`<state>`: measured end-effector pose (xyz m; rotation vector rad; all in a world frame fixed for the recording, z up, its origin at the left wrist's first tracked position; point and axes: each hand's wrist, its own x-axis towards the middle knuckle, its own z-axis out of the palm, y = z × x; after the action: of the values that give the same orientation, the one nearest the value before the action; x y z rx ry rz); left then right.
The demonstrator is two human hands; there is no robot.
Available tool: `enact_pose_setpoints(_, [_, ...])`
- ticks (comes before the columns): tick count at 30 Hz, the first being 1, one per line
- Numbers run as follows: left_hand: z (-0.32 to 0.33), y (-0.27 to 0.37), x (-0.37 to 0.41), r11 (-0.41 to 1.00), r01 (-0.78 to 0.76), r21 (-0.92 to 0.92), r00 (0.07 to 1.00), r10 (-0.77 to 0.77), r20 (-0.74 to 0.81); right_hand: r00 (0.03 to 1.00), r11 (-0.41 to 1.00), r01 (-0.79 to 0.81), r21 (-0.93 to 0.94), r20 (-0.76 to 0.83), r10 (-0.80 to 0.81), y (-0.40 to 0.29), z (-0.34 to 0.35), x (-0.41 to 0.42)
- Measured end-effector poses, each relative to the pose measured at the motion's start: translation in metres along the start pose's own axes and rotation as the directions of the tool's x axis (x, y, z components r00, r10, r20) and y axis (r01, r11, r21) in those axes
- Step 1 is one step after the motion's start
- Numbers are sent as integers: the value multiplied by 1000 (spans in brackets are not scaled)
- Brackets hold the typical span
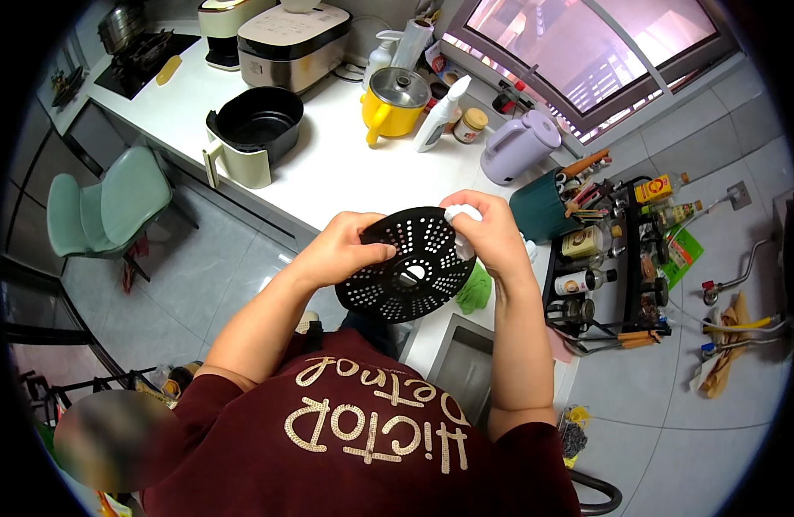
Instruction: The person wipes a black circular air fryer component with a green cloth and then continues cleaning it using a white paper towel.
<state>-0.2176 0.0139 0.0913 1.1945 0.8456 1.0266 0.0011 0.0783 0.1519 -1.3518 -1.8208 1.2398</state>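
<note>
A round black perforated air fryer plate [407, 263] is tilted up in front of my chest. My left hand [353, 249] grips its left edge, thumb lying over the holed face. At the upper right rim, my right hand [486, 226] pinches a crumpled white tissue or cloth [463, 216] against the plate. A small metal piece [411, 275] sits at the plate's centre. On the white counter [345, 178] beyond stands the black air fryer basket [258, 123] with its pale green handle front [242, 161].
A yellow pot [387, 119], a white spray bottle [441, 116] and a lilac kettle [520, 147] stand along the back. Right of my hands are a green utensil holder [538, 205], a spice rack [591, 258], a green cloth [476, 289] and the sink [460, 358].
</note>
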Motion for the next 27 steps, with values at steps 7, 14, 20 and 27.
enact_pose_setpoints(7, [5,4,3,995,8,99,997,-15,72,990,936,139,-325,31,-136,-21,20,-7])
enact_pose_setpoints(14, [2,-1,-2,994,-5,107,1000,5,-4,1000,968,22,-249,15,-19,-5,-1,-1])
enact_pose_setpoints(20, [0,1,1,998,30,53,999,-30,15,996,949,57,-310,-53,-77,-11,2,-6])
enact_pose_setpoints(27, [-2,7,-3,999,16,28,1000,-16,-22,994,928,48,-369,-70,-80,-4,-6,-3])
